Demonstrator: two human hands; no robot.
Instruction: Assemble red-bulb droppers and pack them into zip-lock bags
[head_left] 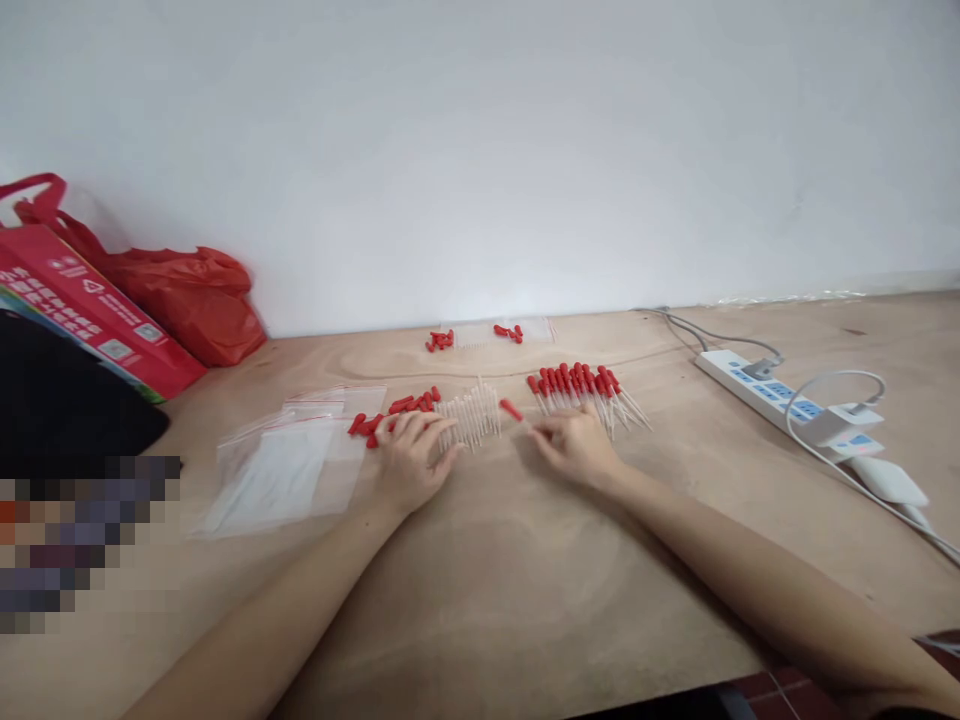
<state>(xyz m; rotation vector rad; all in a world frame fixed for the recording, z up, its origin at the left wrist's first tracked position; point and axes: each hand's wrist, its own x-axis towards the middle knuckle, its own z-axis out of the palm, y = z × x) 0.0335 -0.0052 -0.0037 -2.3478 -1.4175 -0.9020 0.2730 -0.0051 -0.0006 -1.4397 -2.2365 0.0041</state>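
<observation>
My right hand [576, 446] pinches a dropper tipped with a red rubber bulb [511, 409], held tilted and slightly blurred. My left hand [412, 455] reaches over a pile of loose red rubber bulbs [405, 404], thumb apart from the fingers; its fingertips are partly hidden. Beside it, thin pale dropper tubes [471, 418] lie side by side in a row without bulbs. Just beyond my right hand is a fanned group of droppers with red bulbs [576, 380], their pale tips pointing toward me.
Clear zip bags [277, 470] lie left of my left hand, some holding white contents. More red bulbs [440, 341] and a small clear bag [472, 334] sit near the wall. A power strip [780, 395] with cables is at right; red bags [184, 300] stand at left.
</observation>
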